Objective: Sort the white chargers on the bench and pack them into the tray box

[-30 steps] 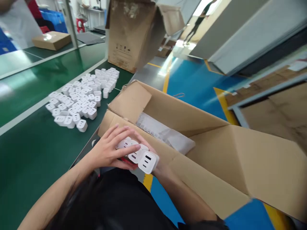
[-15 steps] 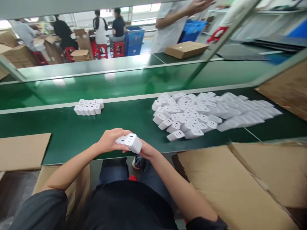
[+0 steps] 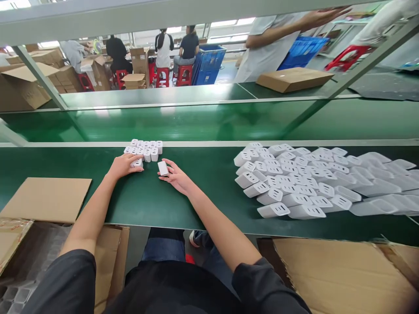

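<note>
My left hand (image 3: 122, 166) is closed around white USB chargers (image 3: 138, 163) at the front of a small group on the green work surface. Behind its fingers, more chargers (image 3: 147, 155) stand close together in rows, with their ports facing up. To the right, my right hand (image 3: 178, 178) grips a single white USB charger (image 3: 163, 168) between thumb and fingers. This one is tilted and apart from the group. A large spread of similar chargers (image 3: 288, 174) covers the right side of the surface, many leaning.
A flat cardboard piece (image 3: 49, 196) lies at the left, above an open box with clear plastic trays (image 3: 39, 253). Cardboard flaps (image 3: 343, 270) fill the lower right. Beyond the low green barrier (image 3: 183, 122), a person in white (image 3: 268, 48) stands near a closed carton (image 3: 294, 79).
Both hands have moved forward from the near edge and separated. The chargers they held together are now split between them, with the left hand's ones at the small group. The view has shifted left.
</note>
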`<action>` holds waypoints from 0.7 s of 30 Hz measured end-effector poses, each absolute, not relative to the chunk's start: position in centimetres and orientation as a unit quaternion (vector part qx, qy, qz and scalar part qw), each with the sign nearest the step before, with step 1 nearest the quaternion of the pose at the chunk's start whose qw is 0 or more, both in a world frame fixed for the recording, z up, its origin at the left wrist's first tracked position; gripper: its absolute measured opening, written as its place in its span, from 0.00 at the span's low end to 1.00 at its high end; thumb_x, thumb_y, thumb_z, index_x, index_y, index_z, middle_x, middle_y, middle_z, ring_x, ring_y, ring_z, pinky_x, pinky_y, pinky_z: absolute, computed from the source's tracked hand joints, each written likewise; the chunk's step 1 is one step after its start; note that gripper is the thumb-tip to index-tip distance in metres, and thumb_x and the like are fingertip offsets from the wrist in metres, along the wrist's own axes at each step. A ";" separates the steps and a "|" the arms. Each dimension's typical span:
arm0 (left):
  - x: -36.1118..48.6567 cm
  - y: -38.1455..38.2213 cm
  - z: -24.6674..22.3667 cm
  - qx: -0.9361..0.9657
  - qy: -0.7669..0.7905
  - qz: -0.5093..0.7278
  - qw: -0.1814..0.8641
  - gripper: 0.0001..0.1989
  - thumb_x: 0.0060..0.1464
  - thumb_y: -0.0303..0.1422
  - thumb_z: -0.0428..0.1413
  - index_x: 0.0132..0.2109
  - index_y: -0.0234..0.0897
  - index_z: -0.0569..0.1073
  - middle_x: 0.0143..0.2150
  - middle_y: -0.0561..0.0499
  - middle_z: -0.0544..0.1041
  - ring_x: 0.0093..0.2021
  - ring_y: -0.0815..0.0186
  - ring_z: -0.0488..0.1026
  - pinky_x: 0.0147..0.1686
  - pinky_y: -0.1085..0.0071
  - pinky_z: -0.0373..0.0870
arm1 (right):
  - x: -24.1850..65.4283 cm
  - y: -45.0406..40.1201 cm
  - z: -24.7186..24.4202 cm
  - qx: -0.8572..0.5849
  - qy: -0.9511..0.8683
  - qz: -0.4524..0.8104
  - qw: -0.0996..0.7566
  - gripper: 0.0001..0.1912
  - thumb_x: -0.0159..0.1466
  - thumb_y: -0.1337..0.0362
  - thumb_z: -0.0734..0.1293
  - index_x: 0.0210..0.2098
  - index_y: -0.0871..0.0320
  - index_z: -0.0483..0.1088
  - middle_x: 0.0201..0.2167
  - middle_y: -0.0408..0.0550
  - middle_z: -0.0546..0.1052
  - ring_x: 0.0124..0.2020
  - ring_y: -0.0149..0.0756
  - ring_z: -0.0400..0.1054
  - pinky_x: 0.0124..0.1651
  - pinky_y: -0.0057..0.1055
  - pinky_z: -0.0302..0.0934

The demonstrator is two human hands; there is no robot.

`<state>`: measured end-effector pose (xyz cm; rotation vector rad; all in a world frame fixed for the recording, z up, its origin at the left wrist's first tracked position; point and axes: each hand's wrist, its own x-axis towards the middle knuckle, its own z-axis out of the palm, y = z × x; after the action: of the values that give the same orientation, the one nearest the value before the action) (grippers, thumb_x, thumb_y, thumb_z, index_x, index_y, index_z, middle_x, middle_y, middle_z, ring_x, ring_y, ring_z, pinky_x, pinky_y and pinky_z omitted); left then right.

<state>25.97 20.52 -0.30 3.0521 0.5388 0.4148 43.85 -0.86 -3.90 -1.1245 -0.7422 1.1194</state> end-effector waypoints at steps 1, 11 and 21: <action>26.0 20.6 -0.4 0.976 0.168 0.136 0.009 0.29 0.57 0.55 0.57 0.60 0.47 0.72 0.48 0.45 0.79 0.51 0.53 0.74 0.45 0.65 0.70 | 43.7 -0.6 -4.1 -0.499 -0.344 0.478 0.636 0.37 0.49 0.68 0.66 0.59 0.49 0.59 0.49 0.48 0.72 0.49 0.38 0.73 0.54 0.40 0.71; 25.3 21.6 -1.2 0.964 0.157 0.214 -0.028 0.36 0.54 0.59 0.56 0.60 0.39 0.72 0.54 0.37 0.73 0.55 0.48 0.68 0.56 0.55 0.61 | 41.5 3.9 -3.5 -0.640 -0.484 0.193 0.565 0.13 0.55 0.64 0.69 0.41 0.52 0.67 0.46 0.48 0.74 0.54 0.47 0.63 0.61 0.51 0.59; 26.1 21.7 -1.8 0.949 0.192 0.248 -0.016 0.39 0.50 0.61 0.59 0.61 0.39 0.69 0.62 0.35 0.67 0.61 0.45 0.62 0.63 0.51 0.55 | 40.0 4.8 -5.9 -0.657 -0.528 0.126 0.523 0.20 0.62 0.68 0.63 0.54 0.53 0.66 0.62 0.56 0.60 0.51 0.41 0.68 0.55 0.44 0.67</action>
<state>26.07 21.72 -1.83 3.0134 0.6100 0.7881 39.97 4.85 -5.86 -1.5722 -1.2652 0.3009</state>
